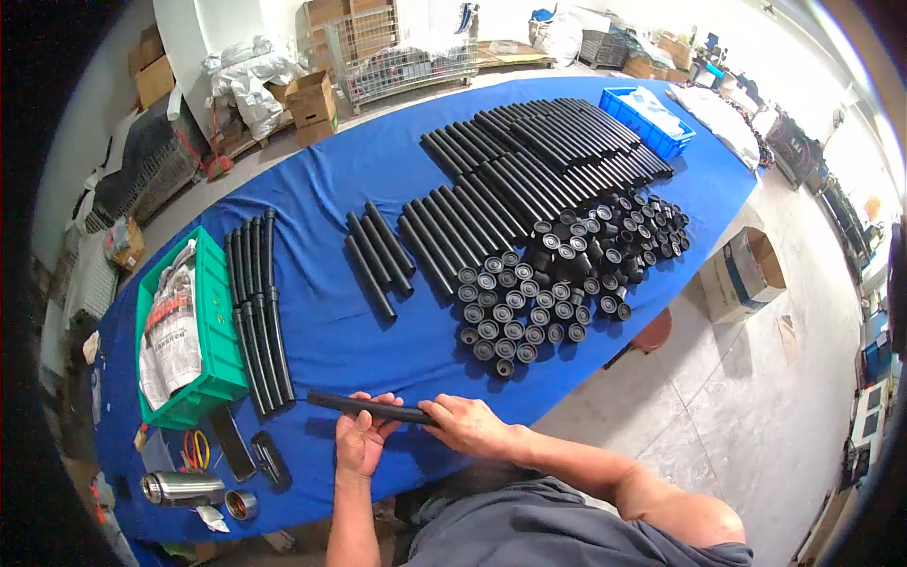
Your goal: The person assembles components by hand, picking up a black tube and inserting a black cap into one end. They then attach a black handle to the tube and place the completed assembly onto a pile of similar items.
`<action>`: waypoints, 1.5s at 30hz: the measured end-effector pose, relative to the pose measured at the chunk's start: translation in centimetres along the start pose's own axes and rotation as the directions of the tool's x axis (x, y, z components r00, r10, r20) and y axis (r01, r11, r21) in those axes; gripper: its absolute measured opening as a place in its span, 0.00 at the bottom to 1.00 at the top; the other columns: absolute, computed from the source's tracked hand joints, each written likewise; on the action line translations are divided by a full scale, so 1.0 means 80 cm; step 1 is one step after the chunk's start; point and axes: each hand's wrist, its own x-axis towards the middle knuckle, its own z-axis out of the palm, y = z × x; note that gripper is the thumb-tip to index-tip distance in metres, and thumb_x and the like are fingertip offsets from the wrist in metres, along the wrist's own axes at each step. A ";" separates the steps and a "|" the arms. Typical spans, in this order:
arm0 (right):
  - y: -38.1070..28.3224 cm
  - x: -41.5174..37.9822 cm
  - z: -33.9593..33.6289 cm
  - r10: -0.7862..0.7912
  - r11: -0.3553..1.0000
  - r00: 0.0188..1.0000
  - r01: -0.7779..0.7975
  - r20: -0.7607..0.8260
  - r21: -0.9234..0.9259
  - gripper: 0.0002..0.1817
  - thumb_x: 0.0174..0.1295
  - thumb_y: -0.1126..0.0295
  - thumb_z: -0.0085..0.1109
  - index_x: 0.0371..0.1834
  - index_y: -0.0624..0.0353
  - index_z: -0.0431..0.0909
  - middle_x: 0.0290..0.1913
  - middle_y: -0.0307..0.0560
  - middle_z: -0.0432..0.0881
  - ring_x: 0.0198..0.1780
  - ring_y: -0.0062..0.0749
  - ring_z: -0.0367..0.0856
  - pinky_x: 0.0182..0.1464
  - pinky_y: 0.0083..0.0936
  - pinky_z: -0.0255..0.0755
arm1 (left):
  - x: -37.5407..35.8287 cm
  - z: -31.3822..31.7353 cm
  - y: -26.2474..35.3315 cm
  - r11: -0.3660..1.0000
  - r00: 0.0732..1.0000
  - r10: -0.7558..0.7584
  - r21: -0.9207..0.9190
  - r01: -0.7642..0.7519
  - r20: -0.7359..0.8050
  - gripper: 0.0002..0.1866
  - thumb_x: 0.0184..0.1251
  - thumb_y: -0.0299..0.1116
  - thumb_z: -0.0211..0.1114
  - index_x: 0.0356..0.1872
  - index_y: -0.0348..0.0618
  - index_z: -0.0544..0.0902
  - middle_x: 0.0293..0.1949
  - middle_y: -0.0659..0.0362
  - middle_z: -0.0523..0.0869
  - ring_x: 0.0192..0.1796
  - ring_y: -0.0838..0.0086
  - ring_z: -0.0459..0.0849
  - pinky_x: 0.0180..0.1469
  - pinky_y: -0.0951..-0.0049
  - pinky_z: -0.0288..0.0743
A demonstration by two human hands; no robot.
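A black tube (373, 408) is held level over the near edge of the blue cloth. My left hand (359, 437) supports its middle from below, with fingers curled round it. The tube's right end lies in my right hand (463, 423), whose fingers are wrapped over it. Farther out, three loose black tubes (370, 265) lie on the cloth, beside long rows of similar tubes (520, 170). Many round black caps (510, 312) are heaped to the right of them. Longer jointed black tubes (255, 321) lie on the left.
On the blue-covered table (321, 350) stand a green crate (213, 321) with newspaper and a blue crate (652, 132). A steel flask (184, 489), its cup (241, 505), a phone (231, 442) and scissors (196, 449) lie near left. A cardboard box (742, 279) stands on the floor.
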 end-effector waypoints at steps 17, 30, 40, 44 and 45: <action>0.000 0.002 -0.013 0.213 0.943 0.954 -0.258 0.212 0.211 0.19 0.64 0.62 0.67 0.53 0.61 0.78 0.36 0.52 0.81 0.38 0.47 0.85 0.34 0.42 0.79 | 0.001 -0.011 0.001 1.000 0.998 -0.024 -0.009 0.025 0.062 0.15 0.71 0.27 0.68 0.55 0.41 0.76 0.54 0.40 0.86 0.61 0.44 0.84 0.60 0.43 0.84; -0.003 -0.006 -0.008 0.135 0.961 0.991 -0.132 0.004 0.243 0.18 0.66 0.62 0.65 0.54 0.62 0.80 0.40 0.59 0.84 0.42 0.56 0.84 0.40 0.45 0.79 | 0.005 -0.016 0.002 0.999 0.996 -0.036 -0.027 0.039 0.080 0.15 0.73 0.30 0.67 0.56 0.42 0.76 0.56 0.40 0.85 0.62 0.45 0.83 0.61 0.42 0.84; -0.018 0.007 -0.032 0.398 0.724 0.839 -0.535 0.370 0.436 0.18 0.68 0.63 0.66 0.57 0.60 0.81 0.28 0.48 0.82 0.29 0.33 0.81 0.30 0.35 0.75 | 0.001 -0.011 0.007 0.998 0.989 -0.061 0.041 0.056 0.134 0.15 0.74 0.30 0.66 0.57 0.44 0.75 0.58 0.41 0.84 0.65 0.44 0.81 0.67 0.42 0.78; -0.004 0.004 -0.019 0.269 0.909 0.945 -0.313 0.186 0.276 0.20 0.68 0.63 0.66 0.57 0.66 0.80 0.25 0.45 0.80 0.28 0.27 0.79 0.30 0.30 0.75 | 0.004 -0.012 0.004 0.996 0.993 -0.088 0.020 0.086 0.078 0.15 0.75 0.31 0.64 0.58 0.45 0.74 0.60 0.42 0.83 0.68 0.45 0.79 0.69 0.43 0.75; 0.004 0.001 -0.010 0.078 0.994 0.996 -0.081 0.046 0.075 0.20 0.69 0.64 0.66 0.57 0.67 0.79 0.25 0.45 0.80 0.28 0.26 0.79 0.30 0.29 0.75 | 0.005 -0.013 0.004 0.997 0.994 -0.078 -0.003 0.078 0.083 0.15 0.75 0.31 0.65 0.58 0.45 0.74 0.60 0.42 0.83 0.68 0.45 0.78 0.69 0.44 0.75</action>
